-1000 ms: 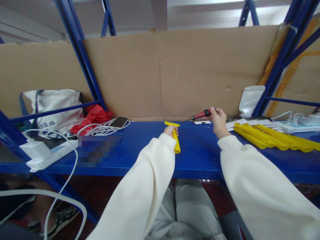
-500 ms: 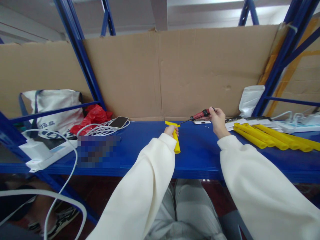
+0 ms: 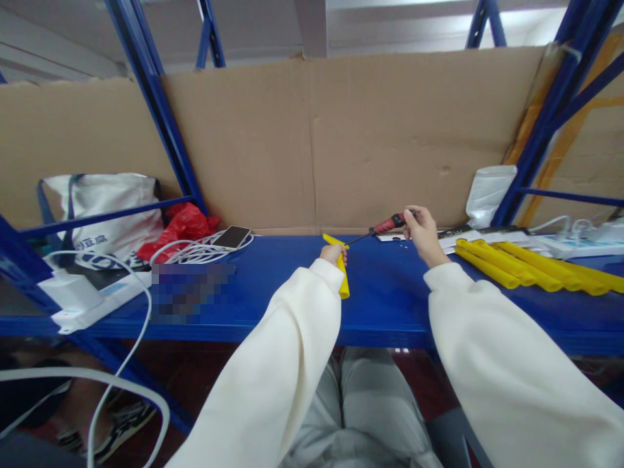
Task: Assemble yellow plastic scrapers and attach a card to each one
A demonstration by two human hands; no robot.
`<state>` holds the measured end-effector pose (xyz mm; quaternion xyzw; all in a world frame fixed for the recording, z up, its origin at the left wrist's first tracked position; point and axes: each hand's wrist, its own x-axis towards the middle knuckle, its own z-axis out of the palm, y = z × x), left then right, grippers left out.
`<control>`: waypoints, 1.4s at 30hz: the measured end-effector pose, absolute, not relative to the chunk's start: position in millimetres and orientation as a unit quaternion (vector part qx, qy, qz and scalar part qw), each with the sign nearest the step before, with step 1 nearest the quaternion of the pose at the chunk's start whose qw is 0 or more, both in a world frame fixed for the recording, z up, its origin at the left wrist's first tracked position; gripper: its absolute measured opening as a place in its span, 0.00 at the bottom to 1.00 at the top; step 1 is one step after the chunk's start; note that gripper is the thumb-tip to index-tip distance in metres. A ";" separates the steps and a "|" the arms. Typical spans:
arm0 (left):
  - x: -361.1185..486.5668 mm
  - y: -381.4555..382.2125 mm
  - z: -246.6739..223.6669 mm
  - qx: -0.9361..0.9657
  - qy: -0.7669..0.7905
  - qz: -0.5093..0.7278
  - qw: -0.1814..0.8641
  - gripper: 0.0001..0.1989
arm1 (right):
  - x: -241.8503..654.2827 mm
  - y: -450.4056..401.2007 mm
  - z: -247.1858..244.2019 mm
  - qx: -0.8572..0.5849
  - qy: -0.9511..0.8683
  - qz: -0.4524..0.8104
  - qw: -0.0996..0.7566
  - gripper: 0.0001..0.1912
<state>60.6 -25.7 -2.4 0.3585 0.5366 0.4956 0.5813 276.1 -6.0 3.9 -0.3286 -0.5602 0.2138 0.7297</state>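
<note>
Near the middle of the blue shelf, my left hand [image 3: 333,253] is wrapped round a yellow T-shaped piece [image 3: 344,286], its crossbar at the top and its tube pointing down toward me. To the right, the fingers of my right hand [image 3: 420,231] grip the rear end of a red and black screwdriver [image 3: 390,224]. The screwdriver slants down to the left, and its thin shaft reaches the yellow piece beside my left hand. The exact contact at the tip is too small to make out.
Several yellow tubes [image 3: 531,265] lie on the right of the blue shelf [image 3: 287,312]. A phone [image 3: 233,238], coiled white cable, red bag [image 3: 180,231] and power strip [image 3: 104,302] are at left. Cardboard [image 3: 370,143] stands behind. Someone's shoe [image 3: 124,429] shows at lower left.
The yellow piece's crossbar has tilted, its right end now lower. My right hand and the screwdriver handle have shifted slightly left. Both hands keep their holds.
</note>
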 end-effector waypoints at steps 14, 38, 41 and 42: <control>61.5 -26.7 -1.8 0.372 0.554 0.479 0.570 0.11 | 275.5 -21.1 13.7 -0.327 -0.492 0.391 0.706 0.19; 61.4 -23.9 -4.3 0.380 0.554 0.470 0.573 0.10 | 276.8 -19.1 11.0 -0.327 -0.479 0.385 0.718 0.20; 61.4 -25.0 -4.2 0.380 0.549 0.473 0.575 0.11 | 276.6 -18.3 10.4 -0.330 -0.455 0.376 0.737 0.24; 61.6 -25.3 -4.2 0.379 0.546 0.476 0.575 0.11 | 276.6 -18.3 10.3 -0.332 -0.448 0.378 0.739 0.25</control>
